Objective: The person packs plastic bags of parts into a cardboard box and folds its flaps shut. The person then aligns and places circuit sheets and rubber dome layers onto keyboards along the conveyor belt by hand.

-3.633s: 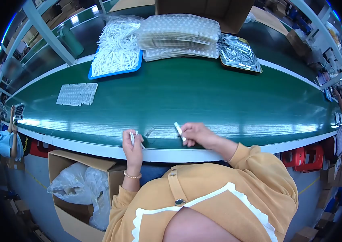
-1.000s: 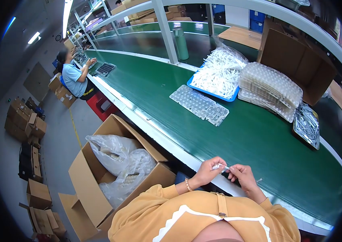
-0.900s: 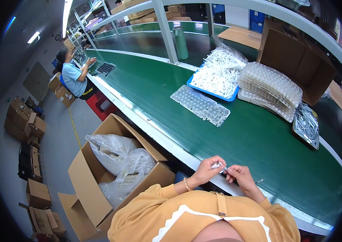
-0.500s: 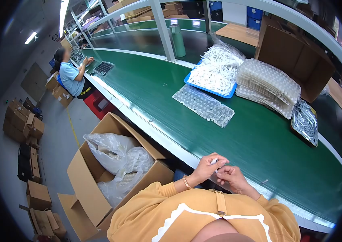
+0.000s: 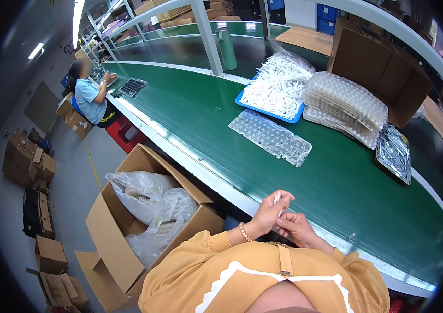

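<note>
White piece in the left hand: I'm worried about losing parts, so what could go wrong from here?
The white piece is in the left hand near the edge of the table, so a slip might drop it over the side. The white heap rises above the rim of the blue tray; a knock could spill some. The stack of clear sheets looks uneven and may slide if bumped.

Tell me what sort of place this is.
Probably a factory assembly line: a long green worktop, a blue tray heaped with small white pieces, and another person farther along it.
</note>
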A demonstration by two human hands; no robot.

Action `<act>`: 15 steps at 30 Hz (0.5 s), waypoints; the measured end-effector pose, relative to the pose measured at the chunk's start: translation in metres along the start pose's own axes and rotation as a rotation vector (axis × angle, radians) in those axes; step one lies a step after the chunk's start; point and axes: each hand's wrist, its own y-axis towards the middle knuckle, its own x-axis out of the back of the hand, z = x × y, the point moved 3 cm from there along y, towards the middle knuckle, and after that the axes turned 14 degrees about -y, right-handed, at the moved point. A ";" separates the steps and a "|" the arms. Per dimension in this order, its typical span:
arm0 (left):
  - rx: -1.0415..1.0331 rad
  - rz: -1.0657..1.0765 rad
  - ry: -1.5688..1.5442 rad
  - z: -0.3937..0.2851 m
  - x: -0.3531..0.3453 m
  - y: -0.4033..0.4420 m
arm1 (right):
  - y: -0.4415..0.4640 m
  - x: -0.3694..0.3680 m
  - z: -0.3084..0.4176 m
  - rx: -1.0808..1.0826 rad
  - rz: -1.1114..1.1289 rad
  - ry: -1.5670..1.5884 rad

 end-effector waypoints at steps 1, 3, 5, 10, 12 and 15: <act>-0.015 0.015 -0.043 0.002 0.002 0.002 | -0.001 0.000 0.000 0.000 -0.002 0.001; -0.029 0.024 -0.070 0.002 0.004 0.004 | -0.002 0.001 0.000 -0.006 -0.007 -0.059; -0.043 0.031 -0.098 -0.005 0.003 0.003 | -0.002 -0.003 0.002 0.018 -0.006 -0.039; -0.097 0.038 -0.059 -0.012 -0.008 -0.002 | -0.006 -0.006 0.004 -0.038 0.005 -0.056; -0.078 0.013 0.015 -0.011 -0.013 -0.006 | -0.002 -0.006 -0.004 -0.052 0.034 -0.062; -0.068 0.029 0.078 -0.005 -0.014 -0.006 | 0.000 -0.001 -0.011 -0.036 -0.034 -0.053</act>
